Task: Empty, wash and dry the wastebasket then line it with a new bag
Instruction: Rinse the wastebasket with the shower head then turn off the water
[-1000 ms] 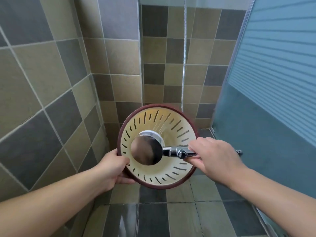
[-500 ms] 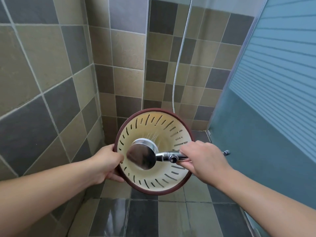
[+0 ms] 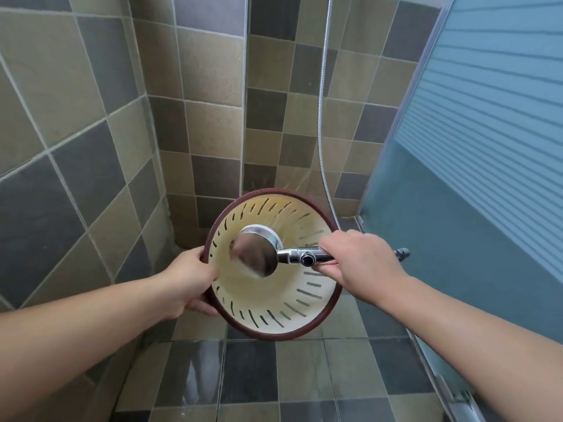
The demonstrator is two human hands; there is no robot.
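Observation:
The cream slotted wastebasket (image 3: 271, 303) with a dark red rim is tipped on its side, its mouth facing me, above the shower floor. My left hand (image 3: 187, 280) grips its left rim, thumb inside. My right hand (image 3: 358, 263) holds the chrome handle of the shower head (image 3: 257, 254), whose round head sits in front of the basket's mouth and points into it. Fine water streaks show past the basket's upper rim.
Tiled walls close in on the left and at the back. A frosted blue shower door (image 3: 475, 178) stands on the right. The metal hose (image 3: 323, 117) hangs down the back wall. The tiled floor (image 3: 249, 376) below is wet and shiny.
The basket and shower head have shifted slightly right and down in view as my head tilted. Both hands keep the same grips.

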